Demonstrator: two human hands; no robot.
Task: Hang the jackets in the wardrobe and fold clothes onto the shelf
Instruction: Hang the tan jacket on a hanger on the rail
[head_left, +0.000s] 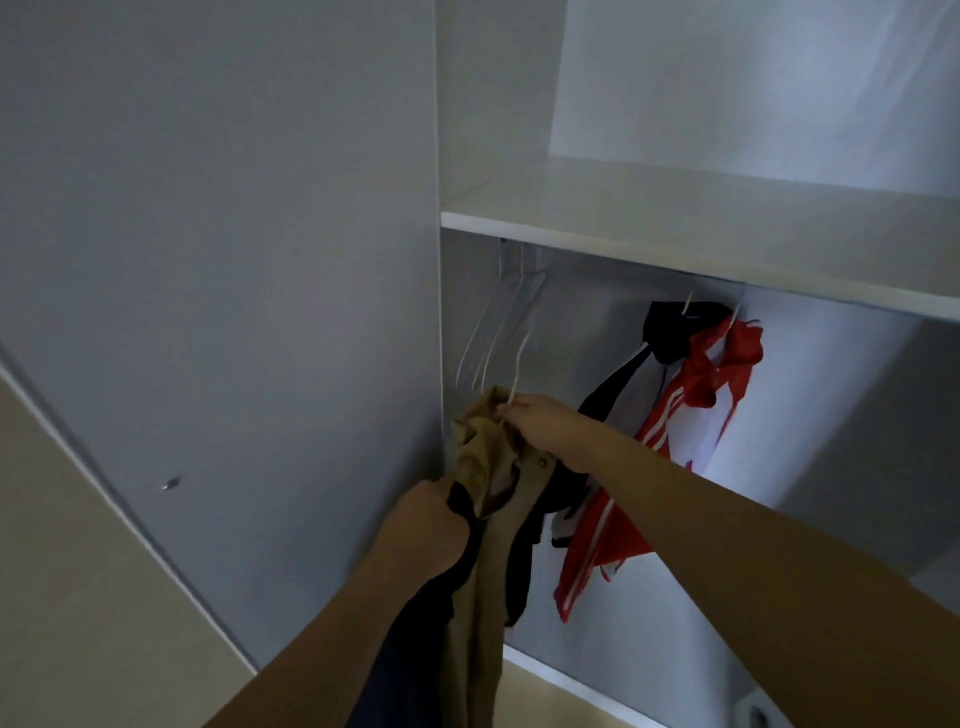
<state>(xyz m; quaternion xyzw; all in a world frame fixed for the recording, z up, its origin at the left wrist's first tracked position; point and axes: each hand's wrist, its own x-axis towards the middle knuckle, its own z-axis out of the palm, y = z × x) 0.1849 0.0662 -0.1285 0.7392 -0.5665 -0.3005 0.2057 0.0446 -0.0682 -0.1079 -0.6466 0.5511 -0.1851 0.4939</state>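
A tan jacket (480, 519) with a dark lining hangs between my hands in front of the open wardrobe. My left hand (428, 525) grips its side, fingers curled into the cloth. My right hand (540, 423) pinches the collar together with a thin white hanger (519, 364), whose hook points up toward the rail. Further right on the rail hang a black jacket (670, 325) and a red jacket with white stripes (722, 374). Two bare white hangers (498, 322) hang at the rail's left end.
A white shelf (675, 228) runs above the rail, with nothing on it that I can see. The grey wardrobe door (218, 260) stands open on the left, a small knob (171, 484) on it. The wardrobe's floor edge (571, 680) lies below.
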